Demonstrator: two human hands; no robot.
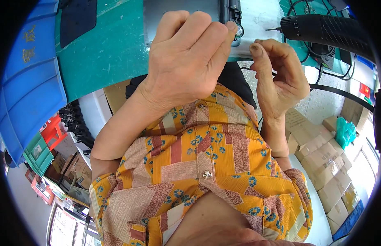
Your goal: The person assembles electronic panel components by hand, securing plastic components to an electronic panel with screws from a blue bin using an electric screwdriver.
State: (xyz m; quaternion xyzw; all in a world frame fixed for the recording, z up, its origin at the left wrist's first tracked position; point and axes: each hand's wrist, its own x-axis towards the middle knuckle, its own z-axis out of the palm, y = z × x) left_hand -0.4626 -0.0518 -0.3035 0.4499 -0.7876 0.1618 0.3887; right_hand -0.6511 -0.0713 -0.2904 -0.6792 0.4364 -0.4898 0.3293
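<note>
My left hand (186, 57) is closed, knuckles up, over a flat grey panel (157, 12). Its fingertips are largely hidden behind the hand. One digit's tip rests by a black plastic part (234, 14) with a small round, ring-like piece (239, 30) along the panel's right side. To the right, my right hand (282, 71) is held just off the table's front edge, thumb and forefinger brought together in a pinch. What they hold, if anything, is too small to make out. A black electric screwdriver (321, 33) lies beyond it, its thin bit pointing left.
A whitish sheet (262, 18) lies on the green tabletop (104, 53). Further left are a dark flat panel (78, 20) and a blue plastic crate (32, 82). Black cables (342, 90) run at the right, above stacked cardboard boxes (321, 160).
</note>
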